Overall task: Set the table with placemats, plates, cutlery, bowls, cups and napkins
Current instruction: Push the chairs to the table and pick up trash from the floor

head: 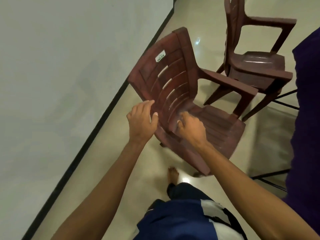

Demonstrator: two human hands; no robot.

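Observation:
No placemats, plates, cutlery, bowls, cups or napkins are in view. A brown plastic armchair (174, 80) stands tilted on the floor in front of me. My left hand (141, 122) is at the left edge of its slatted backrest, with its fingers fairly straight and its thumb against the edge. My right hand (190, 128) is at the bottom of the backrest, above the seat. Its fingers curl onto the lowest slats, though the hand is slightly blurred.
A second brown chair (256, 66) stands just behind the first, towards a table under a dark purple cloth (308, 104) on the right, with black metal legs (270, 181) below. A pale wall (52, 84) with black skirting runs along the left. My bare foot (173, 174) is on the glossy tiled floor.

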